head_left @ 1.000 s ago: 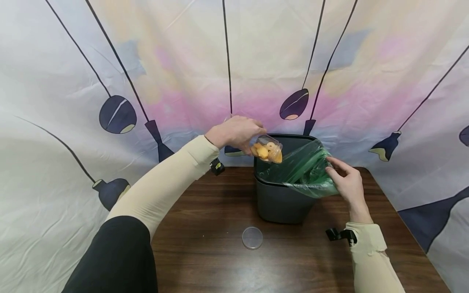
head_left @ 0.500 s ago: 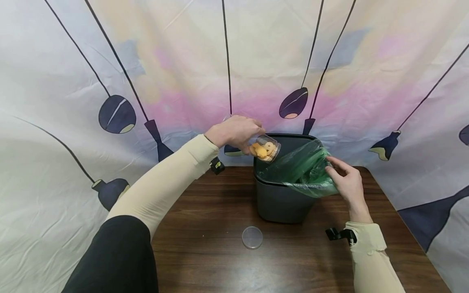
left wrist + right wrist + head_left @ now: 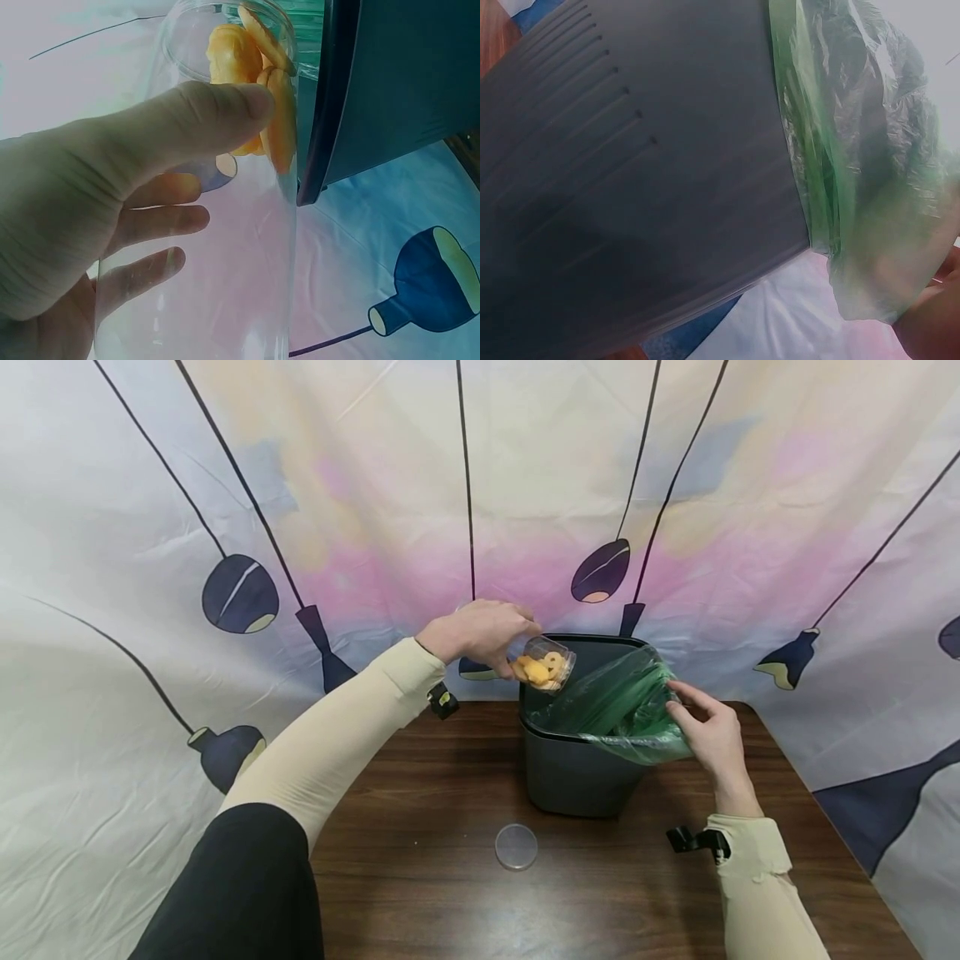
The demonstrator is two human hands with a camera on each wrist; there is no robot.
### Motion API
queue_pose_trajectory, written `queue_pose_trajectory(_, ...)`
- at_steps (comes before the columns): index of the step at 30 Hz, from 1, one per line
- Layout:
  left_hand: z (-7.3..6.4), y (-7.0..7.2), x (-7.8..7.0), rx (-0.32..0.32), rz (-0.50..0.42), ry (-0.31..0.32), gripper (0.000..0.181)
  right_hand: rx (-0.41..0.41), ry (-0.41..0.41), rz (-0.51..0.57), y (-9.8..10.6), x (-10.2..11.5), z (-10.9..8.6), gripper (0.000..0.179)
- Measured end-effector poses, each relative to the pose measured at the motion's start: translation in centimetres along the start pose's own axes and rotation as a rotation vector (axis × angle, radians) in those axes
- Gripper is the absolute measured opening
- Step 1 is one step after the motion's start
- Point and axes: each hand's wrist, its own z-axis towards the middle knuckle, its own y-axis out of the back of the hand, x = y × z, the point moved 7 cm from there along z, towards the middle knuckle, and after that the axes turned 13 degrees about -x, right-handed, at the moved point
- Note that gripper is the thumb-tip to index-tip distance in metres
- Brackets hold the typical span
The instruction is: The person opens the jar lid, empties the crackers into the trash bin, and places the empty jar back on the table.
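In the head view my left hand grips a clear plastic jar, tilted with its mouth towards the opening of a dark grey trash bin. Several yellow-orange cookies lie inside near the mouth; one looks ring-shaped. The thumb lies across the jar, with fingers behind it in the left wrist view. On the other side, my right hand pinches the edge of a green trash bag, pulled out over the bin's right rim. In the right wrist view the bag partly covers that hand.
A round clear lid lies flat on the brown wooden table, in front of the bin. Behind hangs a cloth backdrop printed with lamps. The table's right edge runs beyond my right forearm.
The jar has shifted slightly left, and the cookies sit a little further back from its mouth than one second ago. The right hand, bag and bin look unchanged.
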Motion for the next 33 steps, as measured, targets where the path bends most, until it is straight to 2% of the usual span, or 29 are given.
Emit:
queue_pose_trajectory(18,-0.37,0.04,0.30,0.009,-0.030,0.043,0.070,-0.004,0.012,-0.001,0.25,-0.08,0.07,0.044)
queue_pose_trajectory(33,-0.79,-0.26,0.69,0.018,-0.100,0.103,0.085,-0.003,0.008,-0.009,0.25,-0.13,0.05,0.044)
